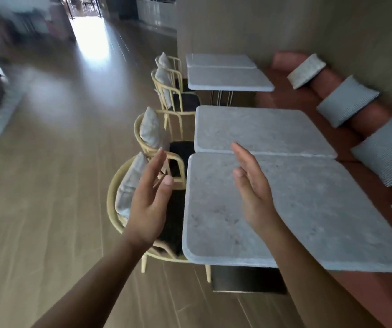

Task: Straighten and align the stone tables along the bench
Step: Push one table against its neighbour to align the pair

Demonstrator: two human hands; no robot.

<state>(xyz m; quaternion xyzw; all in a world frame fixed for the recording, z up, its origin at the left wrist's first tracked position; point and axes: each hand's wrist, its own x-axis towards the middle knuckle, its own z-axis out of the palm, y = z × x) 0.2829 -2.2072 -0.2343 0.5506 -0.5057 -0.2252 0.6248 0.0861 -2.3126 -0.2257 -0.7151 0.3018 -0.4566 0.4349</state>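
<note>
Several grey stone tables stand in a row beside a rust-red bench (291, 95). The nearest table (308, 209) butts against a second table (261, 131); a further pair (228, 78) stands beyond a gap. My left hand (148, 204) hovers open above the nearest chair, left of the nearest table's edge, holding nothing. My right hand (252, 188) is open over the nearest table's left part, fingers pointing away toward the seam between the two tables. Whether it touches the top I cannot tell.
Yellow wire chairs (124, 181) with grey cushions and dark seats line the tables' left side. Grey pillows (346, 102) lean along the bench back against the wall. The nearest table's dark base (247, 278) rests on a wooden floor (48, 185) stretching left.
</note>
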